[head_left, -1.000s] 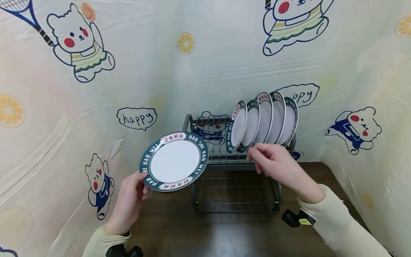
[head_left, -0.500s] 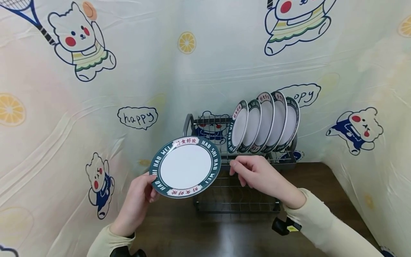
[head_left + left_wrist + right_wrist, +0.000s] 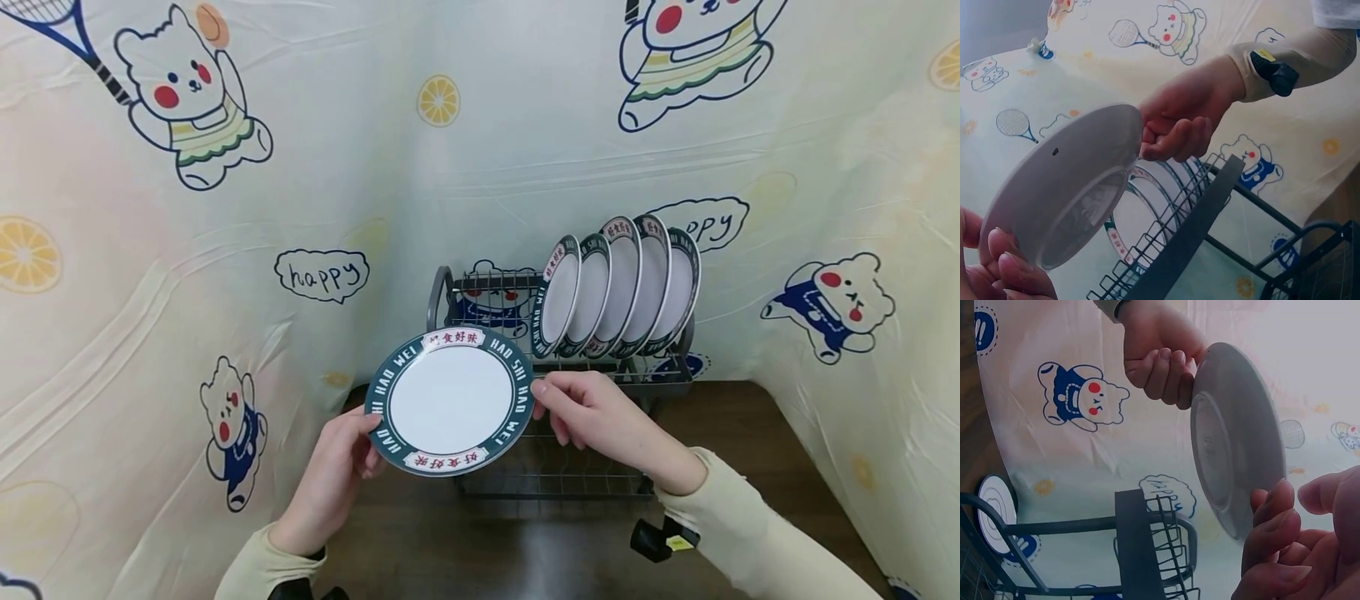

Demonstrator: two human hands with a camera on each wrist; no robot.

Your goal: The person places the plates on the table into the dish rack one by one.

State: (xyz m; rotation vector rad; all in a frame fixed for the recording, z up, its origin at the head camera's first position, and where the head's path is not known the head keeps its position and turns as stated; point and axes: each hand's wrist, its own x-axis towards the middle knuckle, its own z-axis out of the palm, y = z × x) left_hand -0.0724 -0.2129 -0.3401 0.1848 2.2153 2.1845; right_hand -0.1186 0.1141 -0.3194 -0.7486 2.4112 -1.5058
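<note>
A white plate (image 3: 452, 400) with a green lettered rim is held in the air before the dish rack, face up toward the head camera. My left hand (image 3: 339, 471) grips its left edge, thumb on the rim and fingers underneath. My right hand (image 3: 600, 421) is at the opposite edge, thumb and curled fingertips on the rim; in the right wrist view the thumb (image 3: 1329, 494) looks barely apart from it. Both wrist views show the plate's plain underside (image 3: 1072, 169). Several matching plates (image 3: 558, 296) stand upright in the right part of the rack's upper tier.
The dark metal dish rack (image 3: 438, 292) has an upper wire tier and a lower wire shelf (image 3: 555, 485), on a brown wooden surface (image 3: 495, 542). A patterned cloth (image 3: 480, 167) hangs behind and at both sides. Another round plate (image 3: 997, 512) appears beyond the rack frame in the right wrist view.
The held plate has moved right and down with my left hand. My right hand has come left and down from the racked plates to the held plate's right rim.
</note>
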